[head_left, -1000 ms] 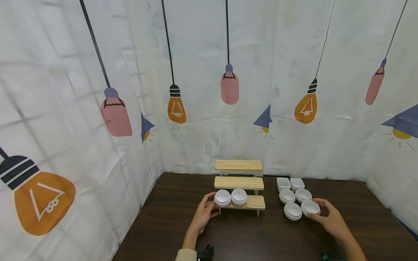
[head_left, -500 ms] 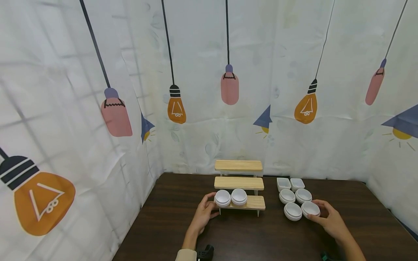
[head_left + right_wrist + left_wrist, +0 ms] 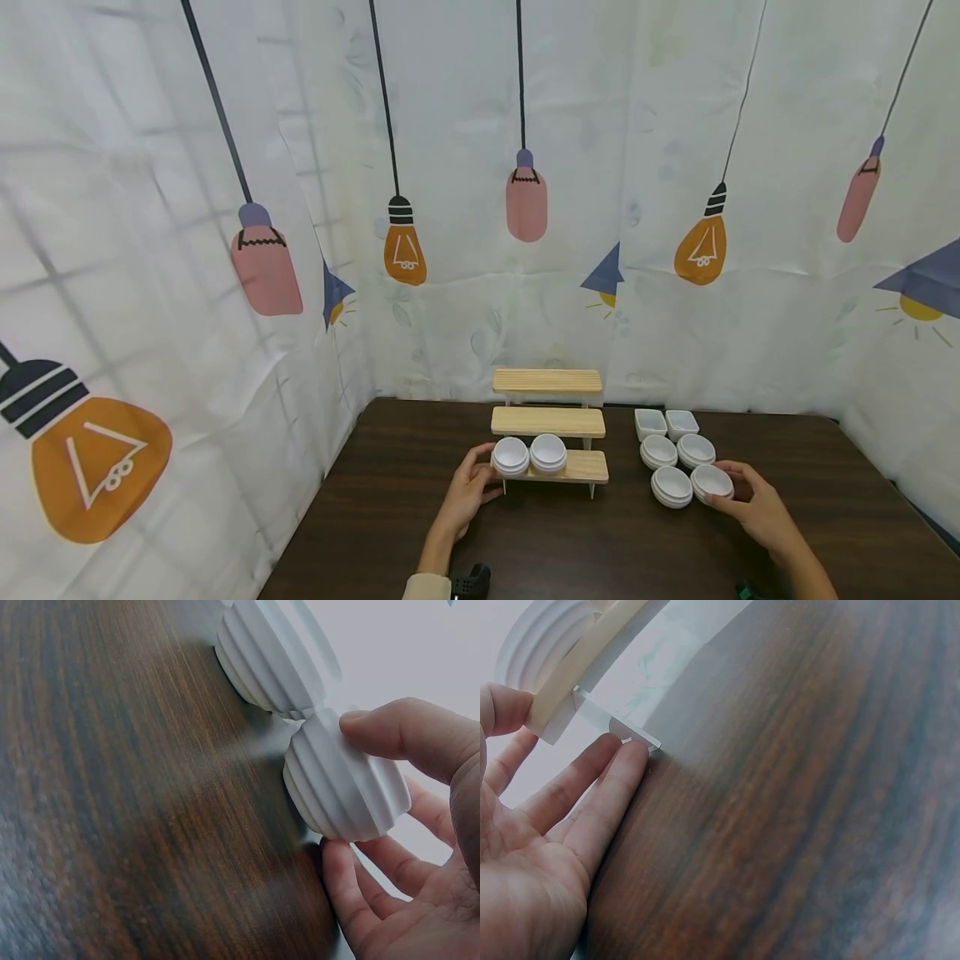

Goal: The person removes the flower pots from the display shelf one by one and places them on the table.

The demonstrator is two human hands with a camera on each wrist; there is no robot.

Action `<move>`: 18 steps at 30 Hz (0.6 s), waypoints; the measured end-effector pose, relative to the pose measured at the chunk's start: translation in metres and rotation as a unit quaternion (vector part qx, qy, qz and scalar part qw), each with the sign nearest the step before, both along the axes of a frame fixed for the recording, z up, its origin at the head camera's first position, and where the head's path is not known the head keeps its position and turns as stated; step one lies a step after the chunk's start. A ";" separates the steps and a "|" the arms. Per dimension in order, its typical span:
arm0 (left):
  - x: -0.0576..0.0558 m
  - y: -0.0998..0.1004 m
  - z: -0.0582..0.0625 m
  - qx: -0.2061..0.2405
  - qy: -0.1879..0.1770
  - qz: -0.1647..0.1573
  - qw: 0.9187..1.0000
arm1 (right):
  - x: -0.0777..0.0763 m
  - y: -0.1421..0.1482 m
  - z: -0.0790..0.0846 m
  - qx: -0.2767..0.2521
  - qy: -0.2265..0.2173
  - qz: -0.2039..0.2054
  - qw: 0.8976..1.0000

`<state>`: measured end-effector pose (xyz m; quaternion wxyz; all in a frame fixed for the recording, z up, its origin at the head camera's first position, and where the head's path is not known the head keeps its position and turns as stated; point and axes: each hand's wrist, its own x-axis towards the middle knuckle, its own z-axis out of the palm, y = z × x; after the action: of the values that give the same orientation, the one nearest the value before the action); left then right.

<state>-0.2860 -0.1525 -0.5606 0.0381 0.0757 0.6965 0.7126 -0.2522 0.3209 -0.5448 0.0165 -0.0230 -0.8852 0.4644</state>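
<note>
A three-tier stand with light wood boards (image 3: pixel 587 467) and clear legs stands mid-table. Two white round bowls (image 3: pixel 511 456) sit side by side on its lowest tier, toward the left. My left hand (image 3: pixel 462 493) holds that tier's left end; in the left wrist view, fingertips touch the board's end (image 3: pixel 549 720) and the clear leg (image 3: pixel 634 733). My right hand (image 3: pixel 765 510) grips a white bowl (image 3: pixel 341 780) with banded sides, thumb near its rim and other fingers low on its side. That bowl is the front right one of its group, right against its neighbour (image 3: pixel 274 656).
Behind the gripped bowl stand two more round bowls (image 3: pixel 659 451) and, farther back, two white square dishes (image 3: pixel 650 423). The dark wooden table (image 3: pixel 375 500) ends at a white curtain (image 3: pixel 450 333) printed with lamps. A black band (image 3: pixel 471 581) is on my left wrist.
</note>
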 end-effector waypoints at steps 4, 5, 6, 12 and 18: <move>0.001 0.000 0.000 0.000 0.001 -0.001 1.000 | 0.000 0.000 0.001 0.003 -0.007 0.000 1.000; 0.001 0.000 0.000 0.001 0.002 -0.001 1.000 | 0.000 0.000 0.001 0.004 -0.009 0.000 1.000; 0.001 0.000 0.000 0.001 0.001 -0.001 1.000 | 0.000 0.001 0.001 0.004 -0.011 0.000 1.000; 0.001 0.000 0.001 0.000 0.000 0.000 1.000 | -0.001 0.001 0.000 0.003 -0.012 0.000 1.000; 0.000 0.000 0.001 0.000 -0.002 0.000 1.000 | -0.001 0.002 -0.001 0.006 -0.010 0.000 1.000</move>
<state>-0.2856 -0.1526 -0.5598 0.0394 0.0737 0.6965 0.7127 -0.2532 0.3224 -0.5458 0.0077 -0.0279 -0.8882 0.4586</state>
